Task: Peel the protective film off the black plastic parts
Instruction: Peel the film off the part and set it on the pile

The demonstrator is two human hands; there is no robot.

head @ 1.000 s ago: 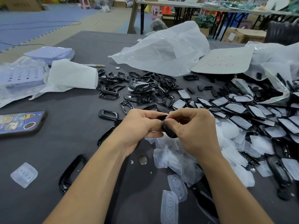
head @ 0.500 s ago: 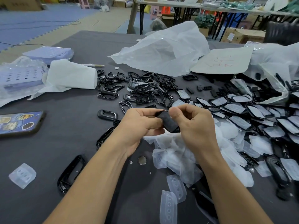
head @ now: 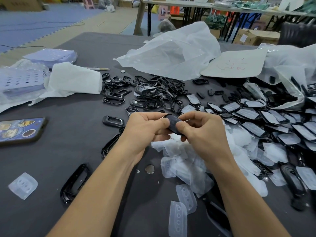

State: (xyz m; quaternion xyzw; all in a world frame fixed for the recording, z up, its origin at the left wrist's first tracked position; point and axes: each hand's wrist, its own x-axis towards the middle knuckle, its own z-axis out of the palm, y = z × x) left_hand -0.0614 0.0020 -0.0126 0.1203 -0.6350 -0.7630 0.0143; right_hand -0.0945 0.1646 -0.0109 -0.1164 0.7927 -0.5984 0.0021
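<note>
Right now you have one black plastic part (head: 173, 123) pinched between both hands, held in the air over the middle of the table (head: 68, 151), a little toward its near edge. Your left hand (head: 147, 129) is curled round the part's left end, thumb on top and fingers tucked beneath. Your right hand (head: 203, 132) grips the other end the same way, its thumb pressed flat on the upper face. Whether a corner of film has lifted yet cannot be told from this view.

To do this step well, let the left hand be the anchor and work with the right thumb alone. Catch the film at an edge with the nail rather than the pad, then draw it back low along the face so the thin sheet is less likely to tear. Hold the part by its rims, since a glossy face probably marks easily.

Drop the film onto the heap of peeled film (head: 184, 161) lying just under your hands. Keep the bare part out of the film-covered parts (head: 256, 115) spread toward the right edge.
</note>
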